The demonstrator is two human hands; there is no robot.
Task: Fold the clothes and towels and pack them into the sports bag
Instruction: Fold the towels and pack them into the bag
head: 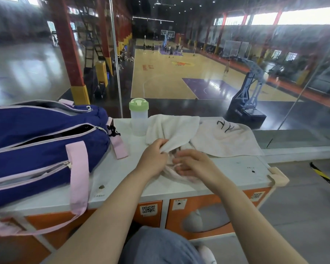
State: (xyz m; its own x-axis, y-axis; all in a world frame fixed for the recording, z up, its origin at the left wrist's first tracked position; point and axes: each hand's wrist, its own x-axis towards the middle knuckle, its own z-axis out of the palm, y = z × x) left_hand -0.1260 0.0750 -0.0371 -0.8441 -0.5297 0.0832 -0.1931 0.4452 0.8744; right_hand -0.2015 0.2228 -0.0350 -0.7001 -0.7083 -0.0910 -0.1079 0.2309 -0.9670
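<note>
A blue sports bag [36, 141] with pink straps lies on the left of the white counter [236, 168], its top zip partly open. A white towel [171, 130] is bunched in the middle of the counter. My left hand [153, 156] pinches a fold of it. My right hand [193, 163] rests on a pale pink part of the cloth [179, 177] just below, fingers curled into the fabric. A second white cloth with black marks [227, 140] lies flat to the right.
A clear bottle with a green lid [138, 117] stands behind the towel, beside the bag. Orange lockers [208, 216] sit under the counter. A glass wall behind the counter looks onto a basketball court. My knee in jeans [160, 246] is at the bottom.
</note>
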